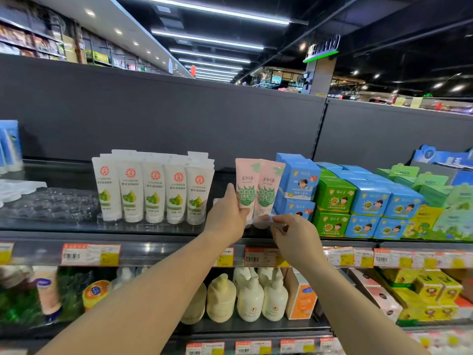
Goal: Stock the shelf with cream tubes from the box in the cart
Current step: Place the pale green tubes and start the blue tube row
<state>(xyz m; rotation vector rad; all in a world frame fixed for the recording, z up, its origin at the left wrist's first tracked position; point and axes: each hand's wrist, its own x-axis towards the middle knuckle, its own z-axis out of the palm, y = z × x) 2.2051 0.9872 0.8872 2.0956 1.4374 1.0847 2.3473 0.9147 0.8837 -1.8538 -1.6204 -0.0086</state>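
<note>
Shelf (158, 228): white tubes (153, 192) beside blue boxes (298, 180)

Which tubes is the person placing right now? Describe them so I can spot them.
On the top shelf, look between the row of white tubes and the stacked blue boxes. Two pink tubes stand there, held by the left hand. They alone are pink with green leaf patterns.

Glossy plastic pink tubes (258, 190); cardboard boxes (332, 193).
</note>
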